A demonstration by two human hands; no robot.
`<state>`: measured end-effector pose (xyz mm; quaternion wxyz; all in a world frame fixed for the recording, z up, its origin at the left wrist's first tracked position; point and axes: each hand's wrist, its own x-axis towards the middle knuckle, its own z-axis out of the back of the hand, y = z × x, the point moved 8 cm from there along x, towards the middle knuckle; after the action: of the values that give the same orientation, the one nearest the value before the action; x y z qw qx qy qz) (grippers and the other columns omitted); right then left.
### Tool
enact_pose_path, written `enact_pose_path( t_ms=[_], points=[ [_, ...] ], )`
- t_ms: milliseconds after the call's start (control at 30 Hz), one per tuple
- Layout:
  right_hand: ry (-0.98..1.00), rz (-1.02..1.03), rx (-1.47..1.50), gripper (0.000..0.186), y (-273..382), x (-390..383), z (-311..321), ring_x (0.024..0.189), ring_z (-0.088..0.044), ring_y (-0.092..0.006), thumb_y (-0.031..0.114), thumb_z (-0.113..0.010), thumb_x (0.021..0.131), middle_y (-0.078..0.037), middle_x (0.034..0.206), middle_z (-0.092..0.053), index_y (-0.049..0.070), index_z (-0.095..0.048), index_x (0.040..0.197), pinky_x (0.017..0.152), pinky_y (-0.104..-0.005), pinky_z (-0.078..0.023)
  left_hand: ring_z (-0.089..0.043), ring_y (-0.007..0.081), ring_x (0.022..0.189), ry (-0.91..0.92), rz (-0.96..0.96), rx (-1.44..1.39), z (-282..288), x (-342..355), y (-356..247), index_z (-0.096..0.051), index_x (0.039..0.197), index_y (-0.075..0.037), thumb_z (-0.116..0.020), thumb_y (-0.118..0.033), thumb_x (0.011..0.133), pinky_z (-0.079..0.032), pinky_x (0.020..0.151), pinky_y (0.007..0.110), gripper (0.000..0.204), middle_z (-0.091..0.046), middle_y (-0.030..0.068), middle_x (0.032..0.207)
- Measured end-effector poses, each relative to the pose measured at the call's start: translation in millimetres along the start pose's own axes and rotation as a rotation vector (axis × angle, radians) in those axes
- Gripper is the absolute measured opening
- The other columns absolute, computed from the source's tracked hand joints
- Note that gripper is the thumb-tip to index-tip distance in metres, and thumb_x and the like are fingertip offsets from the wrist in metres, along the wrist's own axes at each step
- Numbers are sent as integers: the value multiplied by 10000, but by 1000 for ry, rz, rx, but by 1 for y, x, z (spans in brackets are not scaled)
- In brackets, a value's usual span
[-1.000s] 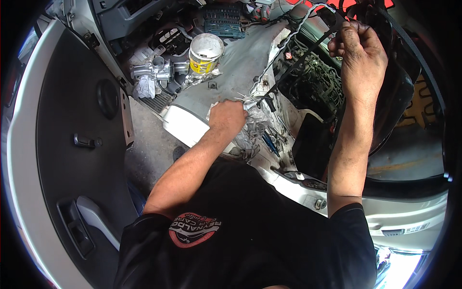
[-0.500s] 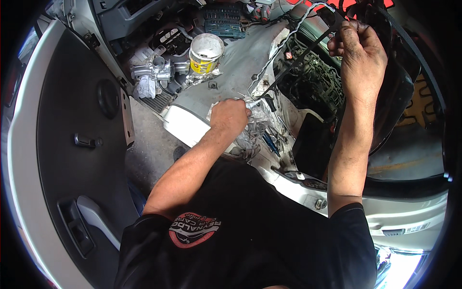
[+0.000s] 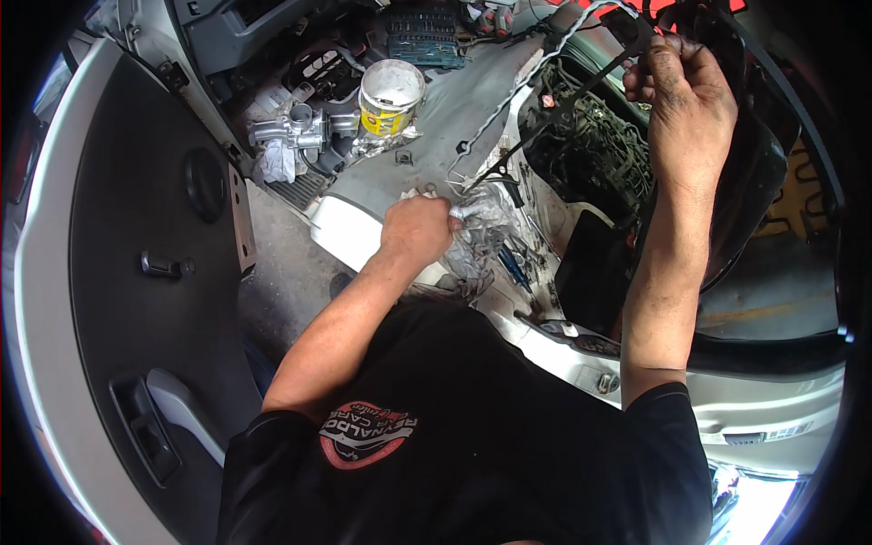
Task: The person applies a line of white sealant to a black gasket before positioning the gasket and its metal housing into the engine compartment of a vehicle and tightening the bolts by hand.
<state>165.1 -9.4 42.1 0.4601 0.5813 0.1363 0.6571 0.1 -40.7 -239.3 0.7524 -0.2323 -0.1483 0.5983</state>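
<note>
My left hand [image 3: 416,227] is closed on a crumpled grey rag [image 3: 481,241] over the van's cab floor. My right hand [image 3: 683,127] is raised at upper right, fingers pinched on the top of a long, thin black strip [image 3: 592,84] that slopes down-left toward the rag. Alongside it runs a pale twisted cable [image 3: 555,54], its lower end hanging just above the rag. Blue-handled tools [image 3: 513,266] lie right of the rag. Behind the strip is an open engine bay [image 3: 586,145] with dirty hoses and wiring.
On the left stands an open door [image 3: 127,336]. A white bucket [image 3: 389,91], a silver metal housing [image 3: 304,132] and a socket case [image 3: 422,41] rest on the cab floor. A black raised panel [image 3: 754,173] borders the engine bay at right.
My left hand has moved slightly down and left, away from the cable's lower end, which has shifted left. My right hand has moved slightly to the right.
</note>
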Motion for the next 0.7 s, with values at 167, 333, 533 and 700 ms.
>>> enact_pose_path(
  t_ms=[167, 333, 533, 700],
  points=[
    [21, 13, -2, 158, -4, 0, 2, 644, -600, -101, 127, -594, 954, -47, 751, -609, -30, -601, 965, 592, -223, -497, -619, 269, 646, -33, 18, -447, 3, -25, 21, -713, 933, -49, -715, -225, 833, -485, 643, 386, 202, -660, 151, 701],
    [-30, 12, 14, 154, 2, 1, 0, 634, -603, -110, 116, -613, 937, -63, 727, -615, -37, -609, 958, 571, -202, -467, -598, 139, 642, -195, 293, -1231, 0, -53, 83, -631, 1100, 42, -673, -61, 871, -485, 608, 272, 255, -664, 65, 781],
    [56, -13, 99, 153, -20, 14, 19, 679, -586, -128, 89, -586, 948, -111, 792, -613, -51, -580, 1008, 601, -203, -463, -660, 200, 761, -360, 110, -1460, 87, -78, 80, -596, 1040, 12, -609, -79, 907, -552, 667, 317, 162, -658, 123, 853],
    [-9, -27, 50, 145, 5, 0, 4, 670, -572, -121, 81, -577, 953, -109, 794, -617, -55, -581, 1005, 613, -199, -461, -585, 156, 562, -268, -445, -1417, 175, -103, 66, -569, 1099, 28, -630, -157, 904, -470, 516, 272, 276, -634, 104, 728]
  ],
)
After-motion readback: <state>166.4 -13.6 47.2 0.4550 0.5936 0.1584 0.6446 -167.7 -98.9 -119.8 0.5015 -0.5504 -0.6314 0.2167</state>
